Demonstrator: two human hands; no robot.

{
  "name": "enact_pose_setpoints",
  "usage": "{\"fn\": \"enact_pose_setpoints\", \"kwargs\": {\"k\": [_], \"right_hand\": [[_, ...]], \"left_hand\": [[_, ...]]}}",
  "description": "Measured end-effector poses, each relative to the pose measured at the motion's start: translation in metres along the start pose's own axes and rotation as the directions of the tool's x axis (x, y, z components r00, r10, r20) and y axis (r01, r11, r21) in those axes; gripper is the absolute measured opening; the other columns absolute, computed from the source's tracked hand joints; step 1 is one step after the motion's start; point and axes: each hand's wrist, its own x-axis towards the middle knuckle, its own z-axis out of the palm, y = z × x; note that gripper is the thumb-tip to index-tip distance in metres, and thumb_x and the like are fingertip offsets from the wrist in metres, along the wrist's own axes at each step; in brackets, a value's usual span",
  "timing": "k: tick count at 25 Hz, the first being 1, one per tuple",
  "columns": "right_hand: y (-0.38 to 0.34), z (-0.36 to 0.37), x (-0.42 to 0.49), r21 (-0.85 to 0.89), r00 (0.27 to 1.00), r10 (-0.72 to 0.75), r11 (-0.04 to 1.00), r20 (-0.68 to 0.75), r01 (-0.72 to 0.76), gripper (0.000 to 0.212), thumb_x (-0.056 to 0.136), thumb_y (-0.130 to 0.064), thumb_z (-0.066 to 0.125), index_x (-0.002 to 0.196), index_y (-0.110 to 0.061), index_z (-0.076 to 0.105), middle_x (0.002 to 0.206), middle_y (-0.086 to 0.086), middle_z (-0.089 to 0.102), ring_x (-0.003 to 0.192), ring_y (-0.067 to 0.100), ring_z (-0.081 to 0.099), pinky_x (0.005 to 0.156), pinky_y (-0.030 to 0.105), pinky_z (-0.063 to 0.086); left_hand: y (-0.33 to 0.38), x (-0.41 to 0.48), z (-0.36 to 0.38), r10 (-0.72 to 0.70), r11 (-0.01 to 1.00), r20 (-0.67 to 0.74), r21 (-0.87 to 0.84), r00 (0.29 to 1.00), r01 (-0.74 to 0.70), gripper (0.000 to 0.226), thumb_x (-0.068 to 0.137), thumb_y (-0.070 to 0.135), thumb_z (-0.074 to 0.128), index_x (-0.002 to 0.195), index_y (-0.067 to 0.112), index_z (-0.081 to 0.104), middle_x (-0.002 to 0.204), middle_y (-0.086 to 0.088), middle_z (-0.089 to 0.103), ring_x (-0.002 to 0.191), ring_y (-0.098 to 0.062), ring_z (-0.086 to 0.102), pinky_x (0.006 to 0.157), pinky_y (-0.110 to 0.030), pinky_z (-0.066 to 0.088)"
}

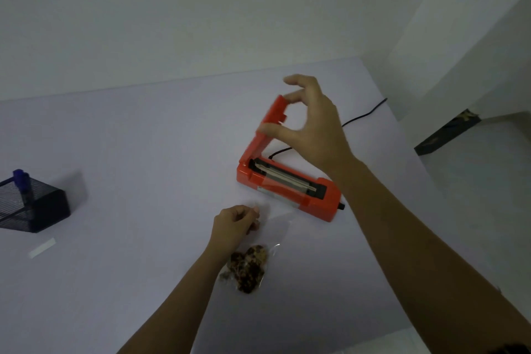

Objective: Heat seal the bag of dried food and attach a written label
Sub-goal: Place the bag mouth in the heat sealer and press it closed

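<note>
An orange heat sealer [290, 190] stands on the white table [129, 152] with its lid arm [265, 129] raised steeply. My right hand [310, 123] is at the arm's upper end, thumb and a fingertip touching it, other fingers spread. The sealing strip lies exposed on the base. A clear plastic bag [253, 256] with dark dried food in its lower part lies in front of the sealer. My left hand [234, 224] pinches the bag's open upper edge. A white label strip [42, 248] lies at the left.
A black mesh pen holder [31, 204] with a blue pen [21, 181] stands at the far left. The sealer's black cord [365, 115] runs off the table's back right. The table's right edge drops beside a white wall and a dark object [448, 132].
</note>
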Motion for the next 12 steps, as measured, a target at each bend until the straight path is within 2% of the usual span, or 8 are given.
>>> {"fn": "enact_pose_setpoints", "kwargs": {"k": [3, 5, 7, 9, 10, 12], "right_hand": [[-0.017, 0.017, 0.021, 0.022, 0.994, -0.043, 0.999, 0.102, 0.041, 0.080, 0.065, -0.048, 0.077, 0.131, -0.027, 0.037, 0.105, -0.013, 0.062, 0.116, 0.014, 0.051, 0.105, 0.039, 0.033], [-0.018, 0.020, 0.026, 0.047, 0.973, -0.069, 0.997, 0.222, 0.060, 0.081, 0.075, -0.048, 0.069, 0.140, -0.028, 0.024, 0.129, -0.007, 0.056, 0.128, 0.012, 0.042, 0.105, 0.031, 0.026], [-0.003, 0.015, 0.020, 0.097, 0.967, -0.048, 0.995, 0.252, 0.024, 0.079, 0.083, -0.048, 0.058, 0.145, -0.026, 0.014, 0.147, -0.005, 0.038, 0.135, 0.007, 0.032, 0.105, 0.024, 0.022], [0.032, 0.007, 0.002, 0.115, 0.970, 0.102, 0.985, 0.222, -0.130, 0.082, 0.081, -0.055, 0.053, 0.146, -0.023, 0.015, 0.152, -0.006, 0.028, 0.137, 0.004, 0.027, 0.110, 0.027, 0.023], [0.053, 0.003, -0.012, 0.065, 0.952, 0.204, 0.972, 0.229, -0.224, 0.088, 0.077, -0.060, 0.053, 0.146, -0.021, 0.015, 0.153, -0.005, 0.025, 0.138, 0.006, 0.024, 0.114, 0.031, 0.022], [0.094, -0.004, -0.047, -0.144, 0.885, 0.377, 0.926, 0.274, -0.350, 0.104, 0.065, -0.068, 0.057, 0.146, -0.020, 0.014, 0.155, -0.002, 0.020, 0.140, 0.012, 0.020, 0.115, 0.035, 0.019]], "left_hand": [[-0.001, 0.000, 0.001, -0.004, 1.000, -0.004, 0.005, 1.000, 0.004, 0.029, 0.087, 0.030, 0.060, 0.067, 0.012, 0.070, 0.066, -0.001, 0.070, 0.063, -0.015, 0.062, 0.070, -0.032, 0.054], [-0.002, 0.001, 0.002, -0.003, 1.000, -0.003, 0.000, 1.000, 0.003, 0.029, 0.087, 0.029, 0.060, 0.065, 0.013, 0.069, 0.064, 0.000, 0.069, 0.062, -0.014, 0.061, 0.069, -0.030, 0.053], [-0.002, 0.001, 0.003, -0.002, 1.000, 0.002, 0.000, 1.000, 0.002, 0.028, 0.087, 0.028, 0.059, 0.067, 0.012, 0.069, 0.066, -0.001, 0.069, 0.063, -0.014, 0.061, 0.068, -0.028, 0.052], [-0.002, 0.003, 0.003, -0.027, 0.999, 0.018, -0.042, 0.999, 0.027, 0.021, 0.088, 0.025, 0.058, 0.077, 0.012, 0.070, 0.074, -0.005, 0.071, 0.068, -0.016, 0.065, 0.069, -0.028, 0.054], [-0.002, 0.005, 0.002, -0.047, 0.995, 0.051, -0.083, 0.998, 0.051, 0.017, 0.088, 0.024, 0.058, 0.085, 0.013, 0.070, 0.081, -0.007, 0.072, 0.073, -0.018, 0.067, 0.070, -0.027, 0.055], [0.000, 0.010, 0.000, -0.071, 0.987, 0.153, -0.132, 0.986, 0.091, 0.016, 0.089, 0.024, 0.056, 0.098, 0.016, 0.066, 0.091, -0.009, 0.071, 0.080, -0.020, 0.069, 0.072, -0.027, 0.056]]}}
